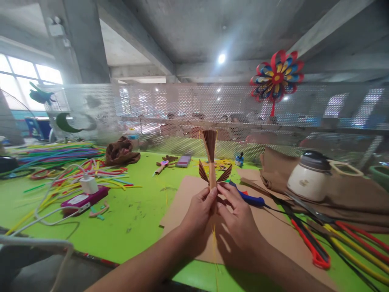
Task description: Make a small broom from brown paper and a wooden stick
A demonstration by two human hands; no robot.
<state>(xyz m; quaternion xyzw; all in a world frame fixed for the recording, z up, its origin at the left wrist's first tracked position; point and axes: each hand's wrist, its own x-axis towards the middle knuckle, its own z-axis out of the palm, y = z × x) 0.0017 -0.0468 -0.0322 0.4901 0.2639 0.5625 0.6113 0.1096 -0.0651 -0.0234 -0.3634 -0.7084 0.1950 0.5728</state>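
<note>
Both hands hold a brown pleated paper figure [212,172] upright above the table. It has a fan-shaped top, two small folded fans at its sides and a narrow tan stem. My left hand [199,211] pinches the stem from the left, thumb in front. From the other side, the fingers of my right hand [238,215] close on the same stem. Yellow thread [214,239] hangs below my hands. Under them lies a sheet of brown cardboard [182,202]. A blue-handled tool, perhaps a glue gun [252,199], rests just beyond my right hand.
Scissors [322,221] and a red-and-black cutter [313,243] lie at right, near a white pot [308,176] on brown cloth [273,170]. A purple power strip [85,200] and coloured pipe cleaners [60,156] are left. Another brown figure [164,163] lies farther back, before a perforated screen [182,109].
</note>
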